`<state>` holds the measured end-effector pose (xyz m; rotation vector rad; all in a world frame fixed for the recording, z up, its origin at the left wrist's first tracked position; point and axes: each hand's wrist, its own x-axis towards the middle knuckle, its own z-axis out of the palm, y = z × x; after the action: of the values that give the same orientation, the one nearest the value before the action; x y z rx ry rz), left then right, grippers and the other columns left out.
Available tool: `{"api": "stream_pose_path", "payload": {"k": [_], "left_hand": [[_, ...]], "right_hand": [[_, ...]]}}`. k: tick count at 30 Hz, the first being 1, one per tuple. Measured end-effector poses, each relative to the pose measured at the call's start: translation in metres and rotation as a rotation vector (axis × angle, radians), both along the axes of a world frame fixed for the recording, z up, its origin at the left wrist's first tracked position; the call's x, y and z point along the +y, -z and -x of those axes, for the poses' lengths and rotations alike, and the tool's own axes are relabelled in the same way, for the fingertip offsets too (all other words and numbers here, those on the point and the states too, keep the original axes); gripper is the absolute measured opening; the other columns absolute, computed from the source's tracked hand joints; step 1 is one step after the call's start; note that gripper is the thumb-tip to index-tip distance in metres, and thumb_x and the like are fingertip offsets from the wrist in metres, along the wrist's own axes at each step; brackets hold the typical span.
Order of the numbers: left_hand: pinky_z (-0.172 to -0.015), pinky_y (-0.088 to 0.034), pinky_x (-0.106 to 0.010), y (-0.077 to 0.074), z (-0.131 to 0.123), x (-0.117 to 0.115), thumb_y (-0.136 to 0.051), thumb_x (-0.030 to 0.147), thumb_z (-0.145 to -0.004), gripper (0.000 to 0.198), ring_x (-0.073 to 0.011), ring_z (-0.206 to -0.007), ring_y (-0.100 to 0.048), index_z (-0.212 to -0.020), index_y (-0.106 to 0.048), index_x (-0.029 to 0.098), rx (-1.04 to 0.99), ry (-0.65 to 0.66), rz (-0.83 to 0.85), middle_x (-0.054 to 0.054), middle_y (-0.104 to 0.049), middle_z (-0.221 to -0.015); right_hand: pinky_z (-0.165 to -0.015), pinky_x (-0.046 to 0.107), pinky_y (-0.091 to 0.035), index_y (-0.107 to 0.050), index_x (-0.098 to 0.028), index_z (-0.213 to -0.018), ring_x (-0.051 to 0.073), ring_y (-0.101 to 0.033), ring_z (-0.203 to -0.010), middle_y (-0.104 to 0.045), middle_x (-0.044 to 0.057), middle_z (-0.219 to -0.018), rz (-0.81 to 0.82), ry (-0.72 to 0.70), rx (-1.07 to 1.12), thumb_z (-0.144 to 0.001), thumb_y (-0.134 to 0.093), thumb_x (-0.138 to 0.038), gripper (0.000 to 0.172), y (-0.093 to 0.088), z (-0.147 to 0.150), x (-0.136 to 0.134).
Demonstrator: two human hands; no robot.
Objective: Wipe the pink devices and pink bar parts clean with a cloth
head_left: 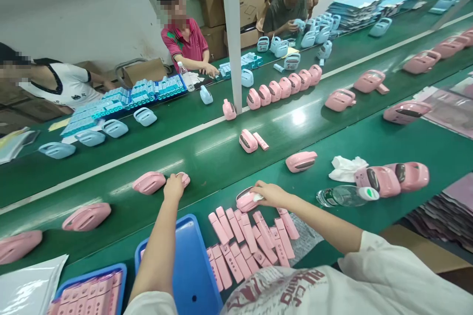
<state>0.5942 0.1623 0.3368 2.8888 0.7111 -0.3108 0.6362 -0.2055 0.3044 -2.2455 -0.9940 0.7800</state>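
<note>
On the green conveyor belt, my left hand [173, 188] is closed on a small pink piece [184, 178], beside a pink handled case [149, 183]. Its fingers hide most of that piece. My right hand [272, 194] pinches a bit of white cloth [257, 197] against another pink handled case [245, 201] with a dark window, at the near edge of the belt. Between my arms lie several pink stick-shaped units [236, 226] with round marks, partly on a printed sheet [308, 236]. A blue tray [192, 261] sits under my left forearm, mostly bare.
Another blue tray [123, 275] holds pink sticks. Near my right arm are a plastic bottle [342, 196], a crumpled white cloth [347, 168] and pink cases [412, 176]. More pink cases line the belt. Across it, people handle light-blue cases [114, 128] beside a white post [232, 34].
</note>
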Motion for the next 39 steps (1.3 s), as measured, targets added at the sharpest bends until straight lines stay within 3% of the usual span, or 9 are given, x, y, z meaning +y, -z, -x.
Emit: {"api": "stream_pose_path", "payload": {"k": [3, 7, 12, 18, 24, 31, 35, 37, 39], "left_hand": [[-0.081, -0.046, -0.038, 0.001, 0.007, -0.019, -0.046, 0.024, -0.089, 0.027, -0.0190, -0.089, -0.058, -0.113, -0.058, 0.016, 0.069, 0.102, 0.055, -0.008, -0.058, -0.102], [-0.080, -0.043, -0.028, 0.005, 0.023, -0.054, -0.049, 0.026, -0.086, 0.029, -0.0180, -0.086, -0.058, -0.111, -0.063, 0.020, 0.098, 0.279, 0.164, -0.007, -0.054, -0.095], [-0.078, -0.042, -0.026, 0.015, 0.033, -0.092, -0.043, 0.025, -0.088, 0.036, -0.0170, -0.085, -0.056, -0.119, -0.059, 0.020, 0.091, 0.392, 0.281, -0.006, -0.050, -0.093], [-0.080, -0.042, -0.026, 0.024, 0.025, -0.123, -0.042, 0.018, -0.085, 0.037, -0.0155, -0.084, -0.053, -0.116, -0.061, 0.021, 0.063, 0.462, 0.368, -0.004, -0.048, -0.093], [-0.082, -0.040, -0.024, 0.029, 0.009, -0.152, -0.041, 0.020, -0.087, 0.038, -0.0148, -0.088, -0.053, -0.121, -0.057, 0.024, 0.025, 0.532, 0.404, -0.004, -0.048, -0.093], [-0.071, -0.043, -0.027, 0.026, 0.009, -0.200, -0.049, 0.026, -0.084, 0.030, -0.0168, -0.075, -0.056, -0.110, -0.064, 0.021, 0.090, 0.602, 0.377, -0.006, -0.051, -0.090], [-0.079, -0.043, -0.023, 0.015, 0.000, -0.188, -0.057, 0.039, -0.081, 0.036, -0.0153, -0.086, -0.058, -0.114, -0.062, 0.026, 0.055, 0.587, 0.382, -0.003, -0.056, -0.093], [-0.088, -0.041, -0.022, 0.006, -0.011, -0.158, -0.050, 0.040, -0.086, 0.038, -0.0149, -0.098, -0.056, -0.120, -0.058, 0.026, 0.009, 0.486, 0.321, -0.004, -0.057, -0.105], [-0.097, -0.036, -0.028, -0.003, -0.022, -0.114, -0.044, 0.037, -0.089, 0.042, -0.0197, -0.113, -0.050, -0.126, -0.053, 0.020, -0.036, 0.319, 0.193, -0.010, -0.054, -0.119]], "right_hand": [[-0.077, 0.033, -0.048, -0.065, -0.019, -0.104, 0.021, -0.062, -0.083, -0.059, 0.009, -0.107, 0.021, 0.061, -0.066, -0.076, -0.060, -0.016, 0.029, 0.009, 0.005, -0.007], [-0.079, 0.031, -0.046, -0.064, -0.018, -0.101, 0.021, -0.061, -0.088, -0.061, 0.008, -0.102, -0.015, 0.136, -0.092, -0.075, -0.058, -0.012, 0.027, 0.018, -0.006, -0.019], [-0.077, 0.031, -0.045, -0.064, -0.016, -0.093, 0.020, -0.060, -0.086, -0.062, 0.006, -0.092, -0.077, 0.259, -0.113, -0.065, -0.057, -0.004, 0.031, 0.027, -0.023, -0.037], [-0.079, 0.032, -0.045, -0.062, -0.016, -0.089, 0.020, -0.059, -0.087, -0.062, 0.005, -0.091, -0.161, 0.374, -0.115, -0.060, -0.055, -0.003, 0.032, 0.034, -0.043, -0.054], [-0.078, 0.032, -0.045, -0.060, -0.015, -0.087, 0.019, -0.058, -0.086, -0.061, 0.005, -0.089, -0.220, 0.412, -0.066, -0.066, -0.051, -0.008, 0.024, 0.034, -0.052, -0.057], [-0.071, 0.027, -0.045, -0.060, -0.015, -0.077, 0.016, -0.057, -0.074, -0.062, 0.002, -0.079, -0.232, 0.329, 0.019, -0.061, -0.050, -0.008, 0.020, 0.038, -0.045, -0.051], [-0.072, 0.028, -0.045, -0.063, -0.016, -0.077, 0.017, -0.058, -0.075, -0.062, 0.002, -0.078, -0.221, 0.280, 0.040, -0.060, -0.051, -0.008, 0.022, 0.039, -0.051, -0.054], [-0.078, 0.031, -0.045, -0.064, -0.016, -0.082, 0.019, -0.058, -0.081, -0.062, 0.003, -0.083, -0.217, 0.275, 0.033, -0.060, -0.052, -0.006, 0.028, 0.040, -0.055, -0.055], [-0.082, 0.033, -0.045, -0.065, -0.016, -0.088, 0.020, -0.058, -0.085, -0.061, 0.005, -0.088, -0.218, 0.281, 0.021, -0.060, -0.053, -0.006, 0.032, 0.042, -0.056, -0.055]]}}
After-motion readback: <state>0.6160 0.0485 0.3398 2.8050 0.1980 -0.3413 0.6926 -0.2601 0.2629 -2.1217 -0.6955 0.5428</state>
